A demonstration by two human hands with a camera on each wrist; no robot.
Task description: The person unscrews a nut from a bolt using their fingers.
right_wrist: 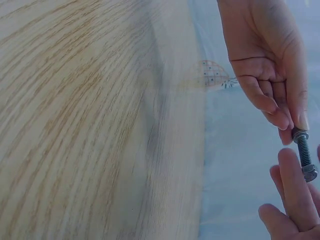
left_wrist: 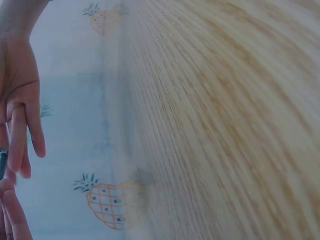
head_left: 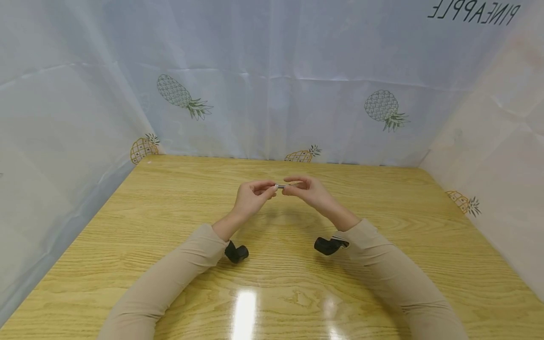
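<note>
A metal bolt [right_wrist: 304, 154] with a threaded shank spans the short gap between the two hands, roughly level above the table. Thumb and fingertips of the left hand [head_left: 251, 198] pinch it at one end, at a ring-shaped nut or washer. Its hexagonal other end shows in the right wrist view beside the right hand [right_wrist: 295, 205], whose fingers are spread. In the head view the right index finger and thumb stand apart around that end. The left wrist view catches only a dark sliver of the bolt [left_wrist: 3, 162] at its left edge.
Beneath the hands lies a wood-grain table [head_left: 272, 274] with light glare near its front. Pale curtains [head_left: 272, 108] printed with pineapples hang behind it and on both sides. Black camera pieces [head_left: 236, 252] hang below the two beige sleeves.
</note>
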